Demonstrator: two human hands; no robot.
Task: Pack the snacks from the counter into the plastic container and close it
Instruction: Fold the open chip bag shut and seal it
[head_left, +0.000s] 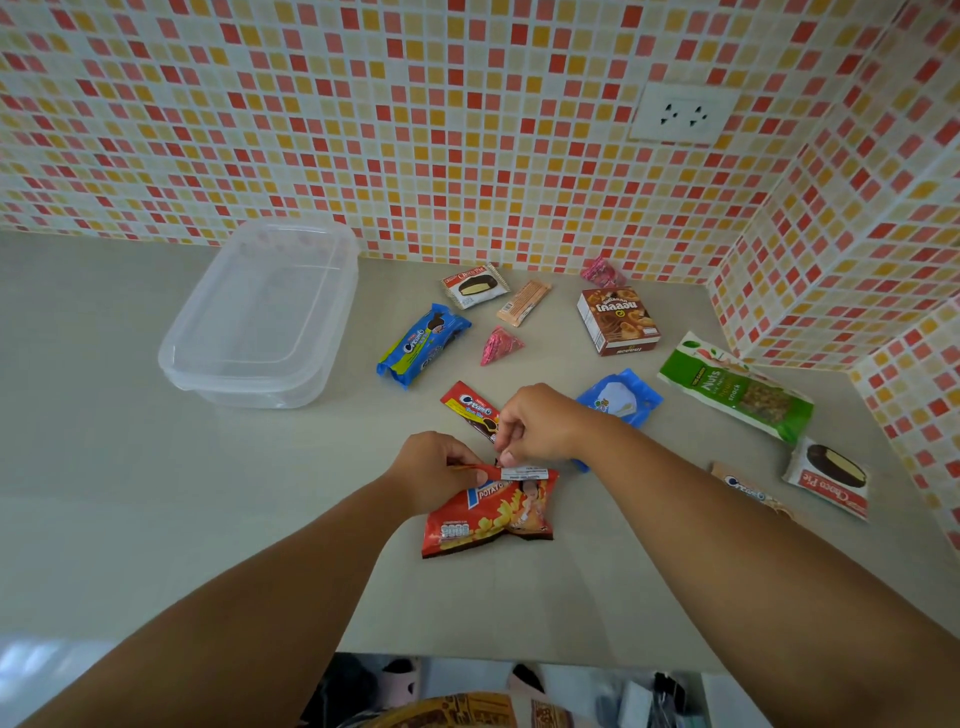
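Both hands work at the top edge of the red potato-snack bag (491, 512), which lies flat on the grey desk (130, 493) nearest the person. Left hand (434, 470): fingers curled closed, pinching the bag's upper left corner. Right hand (537, 423): fingers bent down and closed at the bag's top seam beside the white label (whether it truly grips the seam or only touches it, cannot tell).

The clear plastic container (260, 317) stands at the far left of the desk near the tiled wall, lid on, nothing visible inside, well apart from the hands.

Other snacks spread across the desk:
- blue cream-cookie pack (422, 345), just right of the container
- red cream-cookie pack (470, 408), partly under the right hand
- choco pie (474, 286) and peach wafer bar (523, 302), near the wall
- pink triangular packet (500, 345), between them and the hands
- brown biscuit box (618, 319)
- blue pouch (621, 397), behind the right wrist
- green nuts bag (735, 387), far right
- second choco pie (828, 478), at the right edge
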